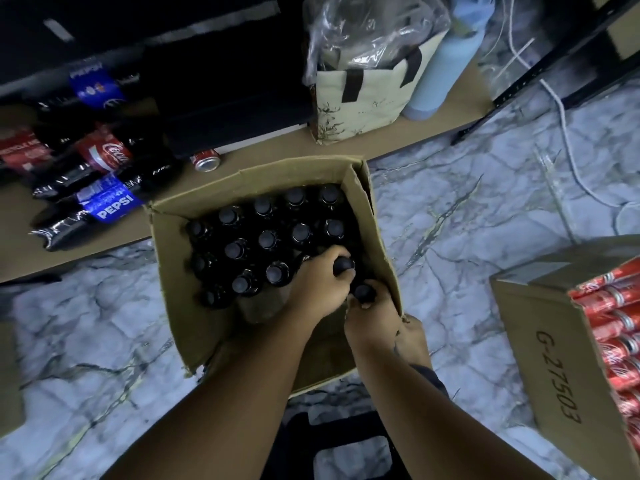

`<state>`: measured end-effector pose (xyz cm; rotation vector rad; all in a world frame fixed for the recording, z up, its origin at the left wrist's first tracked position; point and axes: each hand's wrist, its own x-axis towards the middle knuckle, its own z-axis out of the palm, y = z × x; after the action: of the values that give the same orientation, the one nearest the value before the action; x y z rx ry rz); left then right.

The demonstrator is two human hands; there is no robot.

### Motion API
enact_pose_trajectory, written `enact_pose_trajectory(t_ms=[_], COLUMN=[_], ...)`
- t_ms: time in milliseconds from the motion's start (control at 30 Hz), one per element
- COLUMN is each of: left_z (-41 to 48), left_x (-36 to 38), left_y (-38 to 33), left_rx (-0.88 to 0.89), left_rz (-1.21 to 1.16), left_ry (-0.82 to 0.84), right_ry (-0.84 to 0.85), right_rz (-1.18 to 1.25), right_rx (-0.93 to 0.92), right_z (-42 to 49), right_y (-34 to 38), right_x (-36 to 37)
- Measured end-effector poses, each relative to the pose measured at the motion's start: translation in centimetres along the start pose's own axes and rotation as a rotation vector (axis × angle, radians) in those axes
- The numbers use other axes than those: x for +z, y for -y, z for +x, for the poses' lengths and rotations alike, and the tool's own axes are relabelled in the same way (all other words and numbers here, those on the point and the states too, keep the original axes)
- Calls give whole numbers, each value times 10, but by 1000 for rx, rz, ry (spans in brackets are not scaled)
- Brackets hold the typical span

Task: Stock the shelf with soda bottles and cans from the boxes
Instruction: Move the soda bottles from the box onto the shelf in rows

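An open cardboard box (180, 271) on the floor holds several upright dark soda bottles with black caps (268, 240). My left hand (320, 284) grips the neck of one bottle (344, 264) near the box's right side. Beside it, my right hand (372, 320) grips another bottle by its cap (363, 292) at the box's near right corner. On the low brown shelf board (277, 147) lie Pepsi bottles (104, 207) and a Coca-Cola bottle (100, 157), with a red can (206, 160) next to them.
A second cardboard box (550, 348) at the right holds several red cola cans (616, 320). A cream tote bag (360, 95) with clear plastic and a pale blue flask (443, 67) stand on the shelf board. White cables (568, 143) lie on the marble floor. A black rack post (554, 64) runs at upper right.
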<state>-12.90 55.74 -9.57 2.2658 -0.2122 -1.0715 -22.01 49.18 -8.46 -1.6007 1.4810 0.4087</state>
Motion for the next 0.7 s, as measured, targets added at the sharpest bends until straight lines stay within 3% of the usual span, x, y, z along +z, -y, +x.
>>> enact_pose_trajectory(t_ms=[300, 700], left_z=[-128, -312], left_x=[-70, -237], left_y=[-65, -199], left_rx=[151, 438], left_rz=[-114, -29], left_ry=[-145, -245], right_ry=[128, 94], right_rz=[-280, -62], right_rx=[-500, -1021], right_z=[-101, -293], right_y=[18, 138], right_x=[-107, -268])
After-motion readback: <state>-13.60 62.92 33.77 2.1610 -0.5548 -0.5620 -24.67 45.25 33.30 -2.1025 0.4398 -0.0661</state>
